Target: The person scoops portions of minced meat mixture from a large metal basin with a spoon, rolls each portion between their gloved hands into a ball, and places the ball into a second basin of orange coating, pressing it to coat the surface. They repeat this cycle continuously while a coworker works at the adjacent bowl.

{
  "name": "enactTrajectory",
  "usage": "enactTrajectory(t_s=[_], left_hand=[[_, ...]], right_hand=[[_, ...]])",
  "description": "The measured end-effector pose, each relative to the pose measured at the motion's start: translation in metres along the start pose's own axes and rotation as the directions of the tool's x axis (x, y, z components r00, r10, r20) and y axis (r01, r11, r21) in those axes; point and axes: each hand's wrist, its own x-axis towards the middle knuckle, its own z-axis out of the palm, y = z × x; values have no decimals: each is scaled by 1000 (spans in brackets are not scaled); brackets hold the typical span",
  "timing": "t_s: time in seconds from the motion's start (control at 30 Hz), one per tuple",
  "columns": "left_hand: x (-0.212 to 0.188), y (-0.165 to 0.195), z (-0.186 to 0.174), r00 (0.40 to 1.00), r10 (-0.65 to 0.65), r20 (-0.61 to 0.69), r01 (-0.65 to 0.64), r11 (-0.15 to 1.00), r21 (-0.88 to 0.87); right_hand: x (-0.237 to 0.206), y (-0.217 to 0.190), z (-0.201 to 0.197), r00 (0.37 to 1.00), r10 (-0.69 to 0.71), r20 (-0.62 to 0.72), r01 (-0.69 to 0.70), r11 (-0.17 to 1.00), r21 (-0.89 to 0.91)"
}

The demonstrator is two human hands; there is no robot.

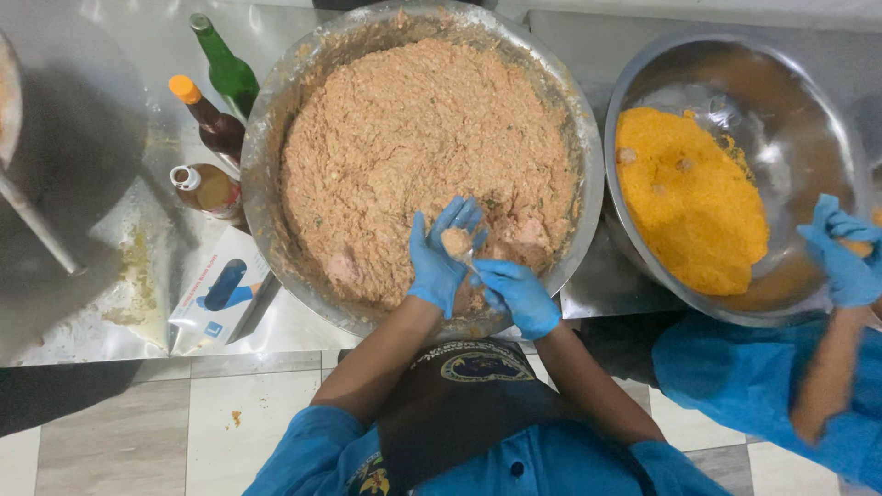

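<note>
Two blue-gloved hands are seen at the near rim of a large steel bowl, which is filled with a coarse orange-brown mixture and is set on a shiny steel surface. The left hand is cupped around a small lump of mixture, its grip curled on the lump with the fingers raised over it. The right hand is held just beside and slightly below the left; its grip is bent, but whether anything is grasped in it cannot be told. A few pinkish patches are visible in the mixture close to the hands. To the right, a second steel bowl is placed, holding bright yellow-orange crumbs heaped towards its left side. At that bowl's right edge a co-worker's gloved hand is seen closed on a crumb-coated piece, with a blue sleeve below it. To the left of the large bowl, a green bottle, a brown bottle with an orange cap and a smaller bottle with a white cap are grouped near its rim. A white and blue carton is laid flat at the surface's near edge, above a tiled floor.
</note>
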Motion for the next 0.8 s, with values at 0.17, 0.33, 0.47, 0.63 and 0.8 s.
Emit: enactTrajectory(t_s=[0.17, 0.33, 0.47, 0.63, 0.8], left_hand=[[-1, 9, 1, 1000, -24, -17, 24, 1000, -12], [-4, 11, 8, 999, -43, 11, 44, 992, -117], [-8, 12, 11, 998, -55, 44, 61, 985, -159], [0, 7, 15, 998, 30, 59, -28, 999, -43], [4, 2, 10, 996, 78, 30, -80, 996, 44]], right_hand=[[-12, -24, 2, 798, -602, 16, 494, 638, -590], [-34, -53, 10, 662, -739, 122, 542, 361, -759], [-35, -58, 9, 630, -776, 25, 509, 389, -768], [-23, -29, 13, 718, -696, 2, 477, 489, -730], [-5, -3, 11, 981, -146, -130, 91, 930, -356]])
